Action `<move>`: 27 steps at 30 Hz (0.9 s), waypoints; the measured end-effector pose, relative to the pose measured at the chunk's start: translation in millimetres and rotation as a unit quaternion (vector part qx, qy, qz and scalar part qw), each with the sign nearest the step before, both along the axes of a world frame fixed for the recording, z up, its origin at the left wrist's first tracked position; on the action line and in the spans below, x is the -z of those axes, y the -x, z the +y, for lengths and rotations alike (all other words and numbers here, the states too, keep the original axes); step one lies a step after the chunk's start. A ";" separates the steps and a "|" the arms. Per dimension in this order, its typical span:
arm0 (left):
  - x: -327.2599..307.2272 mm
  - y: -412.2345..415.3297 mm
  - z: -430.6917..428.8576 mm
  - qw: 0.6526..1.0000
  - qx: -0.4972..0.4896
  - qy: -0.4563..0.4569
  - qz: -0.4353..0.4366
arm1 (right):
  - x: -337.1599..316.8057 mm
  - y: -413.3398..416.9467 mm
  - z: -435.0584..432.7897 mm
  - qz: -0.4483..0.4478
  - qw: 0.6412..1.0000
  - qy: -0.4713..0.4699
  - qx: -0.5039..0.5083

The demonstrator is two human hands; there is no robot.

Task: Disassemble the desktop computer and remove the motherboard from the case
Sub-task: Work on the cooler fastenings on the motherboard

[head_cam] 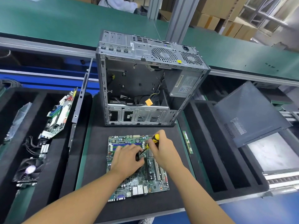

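Case: grey steel desktop computer case (142, 49), lying open side up at the far end of the black foam mat (126, 131) on the table. Its board bay holds only loose cables and the power supply.
Motherboard: green rectangular motherboard (145, 183), flat on the mat just in front of the case and apart from it. Its long axis runs from the case toward the person.
Right hand: right hand (165, 149), over the board's end nearer the case, grip clamped on the yellow-and-black screwdriver (154, 139).
Screwdriver axis: handle toward the case, shaft slanting down and away from the case to the board's middle.
Left hand: left hand (127, 160), on the board's middle with fingers bent at the shaft's tip. Whether this grip pinches anything cannot be told.
Key relation: the work point, judged to be at the tip, lies farther from the case than the right grip. The left hand is nearer to it.
Progress: the board is judged already out of the case.
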State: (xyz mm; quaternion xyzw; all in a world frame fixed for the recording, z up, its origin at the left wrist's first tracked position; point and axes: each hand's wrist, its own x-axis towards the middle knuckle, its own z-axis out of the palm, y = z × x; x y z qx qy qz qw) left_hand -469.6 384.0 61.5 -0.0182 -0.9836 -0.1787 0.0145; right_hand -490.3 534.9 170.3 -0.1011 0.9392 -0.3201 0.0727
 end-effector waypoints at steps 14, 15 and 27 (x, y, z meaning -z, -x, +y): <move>7.0 2.4 1.6 1.000 -0.010 0.007 0.018 | -2.9 3.8 1.5 0.005 1.000 0.005 -0.001; 7.6 2.7 1.6 1.000 -0.010 0.001 0.018 | -2.7 4.4 1.8 0.002 1.000 0.003 0.000; 4.6 1.7 1.0 1.000 -0.007 -0.011 0.006 | -14.5 11.2 -9.8 -0.006 0.996 -0.082 -0.043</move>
